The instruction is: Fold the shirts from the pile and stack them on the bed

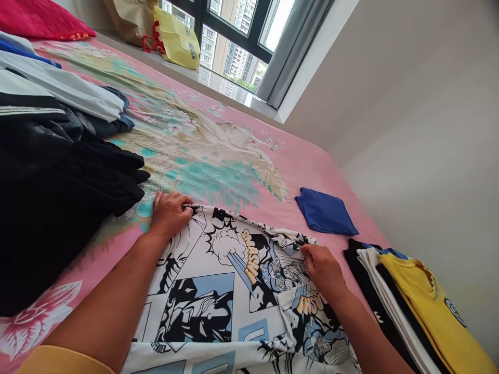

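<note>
A white garment [210, 291] with a black, blue and orange comic print lies spread on the bed in front of me. Whether it is a shirt or something else I cannot tell. My left hand [171, 210] pinches its far left corner between thumb and fingers. At the far right edge, my right hand [322, 262] grips the bunched cloth, its fingertips partly hidden. A fold crosses the garment near the bottom of the view, and a loose flap of it lies left of my right forearm.
Pink bedding [241, 150] with a bird print lies underneath. Dark clothes [58, 192] and a white garment [74, 85] are heaped at left. A folded blue garment [326, 210] lies at right, beyond a stack topped by a yellow shirt [424, 301]. Bags [177, 39] stand by the window.
</note>
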The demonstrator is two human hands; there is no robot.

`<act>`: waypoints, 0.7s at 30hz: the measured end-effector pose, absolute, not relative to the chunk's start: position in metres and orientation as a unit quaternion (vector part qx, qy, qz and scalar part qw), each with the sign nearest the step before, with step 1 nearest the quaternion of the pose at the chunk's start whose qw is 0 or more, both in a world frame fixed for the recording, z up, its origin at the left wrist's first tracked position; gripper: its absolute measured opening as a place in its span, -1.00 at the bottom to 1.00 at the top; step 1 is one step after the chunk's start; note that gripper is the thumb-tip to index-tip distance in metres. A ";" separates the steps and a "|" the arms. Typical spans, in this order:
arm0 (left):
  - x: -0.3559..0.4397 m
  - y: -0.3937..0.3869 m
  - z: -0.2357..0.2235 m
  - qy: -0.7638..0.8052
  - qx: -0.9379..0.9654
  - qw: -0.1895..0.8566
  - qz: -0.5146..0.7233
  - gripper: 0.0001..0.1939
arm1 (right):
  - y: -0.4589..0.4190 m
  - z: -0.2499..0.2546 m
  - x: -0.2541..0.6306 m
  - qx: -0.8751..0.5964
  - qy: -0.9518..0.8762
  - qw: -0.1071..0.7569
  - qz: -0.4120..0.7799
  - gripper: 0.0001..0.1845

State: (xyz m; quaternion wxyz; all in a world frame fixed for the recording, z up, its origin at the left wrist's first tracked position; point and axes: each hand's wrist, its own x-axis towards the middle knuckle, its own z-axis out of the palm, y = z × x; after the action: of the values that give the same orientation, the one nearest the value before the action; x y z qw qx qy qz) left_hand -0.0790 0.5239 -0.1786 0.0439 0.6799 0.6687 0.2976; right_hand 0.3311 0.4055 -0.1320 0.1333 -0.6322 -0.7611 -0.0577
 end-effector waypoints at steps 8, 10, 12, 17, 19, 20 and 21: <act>-0.080 0.525 -0.181 0.669 0.676 0.047 0.306 -0.80 | 0.400 -0.130 0.329 -0.622 -0.777 0.065 -0.070 -0.77; -0.080 0.525 -0.181 0.667 0.676 0.047 0.308 -0.80 | 0.393 -0.124 0.320 -0.578 -0.809 0.077 -0.068 -0.77; -0.080 0.525 -0.182 0.666 0.676 0.048 0.311 -0.80 | 0.387 -0.120 0.313 -0.550 -0.830 0.080 -0.051 -0.78; -0.079 0.524 -0.181 0.667 0.675 0.048 0.311 -0.80 | 0.392 -0.125 0.312 -0.599 -0.793 0.080 -0.078 -0.81; -0.079 0.524 -0.181 0.668 0.675 0.050 0.310 -0.80 | 0.398 -0.129 0.316 -0.617 -0.779 0.060 -0.096 -0.79; -0.079 0.524 -0.180 0.668 0.675 0.051 0.309 -0.80 | 0.402 -0.131 0.318 -0.623 -0.774 0.049 -0.097 -0.77; -0.079 0.524 -0.180 0.668 0.675 0.053 0.308 -0.80 | 0.405 -0.133 0.320 -0.629 -0.771 0.040 -0.091 -0.74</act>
State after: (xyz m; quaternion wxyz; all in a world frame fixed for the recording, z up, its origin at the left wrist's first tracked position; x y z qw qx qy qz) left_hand -0.0791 0.5241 -0.1802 0.0525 0.6748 0.6684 0.3083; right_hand 0.3204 0.4050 -0.1332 0.0405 -0.6287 -0.7712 -0.0913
